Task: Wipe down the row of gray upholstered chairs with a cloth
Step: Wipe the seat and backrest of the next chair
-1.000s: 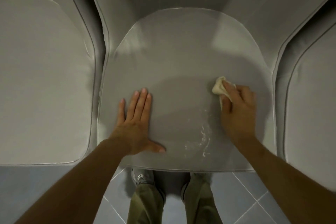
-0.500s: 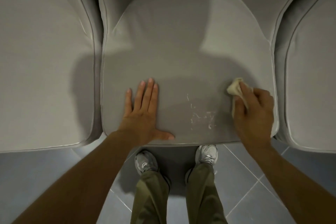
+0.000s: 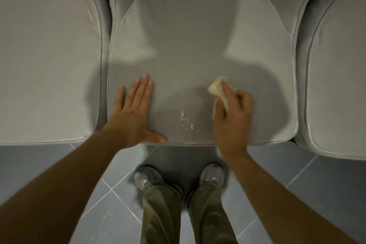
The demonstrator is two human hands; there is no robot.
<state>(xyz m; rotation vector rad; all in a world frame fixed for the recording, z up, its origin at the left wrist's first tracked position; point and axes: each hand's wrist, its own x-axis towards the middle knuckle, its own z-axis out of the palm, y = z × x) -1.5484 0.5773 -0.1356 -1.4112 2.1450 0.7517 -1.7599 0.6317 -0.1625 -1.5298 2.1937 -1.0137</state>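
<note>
Cloth (image 3: 217, 87), cream, crumpled, in grip of right hand (image 3: 233, 120) on gray seat (image 3: 198, 31); left hand (image 3: 132, 114) flat, fingers straight.

You have nothing legible here: no words, labels, brands or numbers on the middle chair seat (image 3: 198, 35), the cloth (image 3: 216, 87) or the floor tiles (image 3: 297, 184). Any mark on the shoes (image 3: 212, 174) is too blurred to read.

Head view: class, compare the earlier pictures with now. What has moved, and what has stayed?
The right hand, still gripping the cloth, slid out toward the right edge of the seat cushion, then back left toward the white marks. The left hand stays pressed flat on its front left.
</note>
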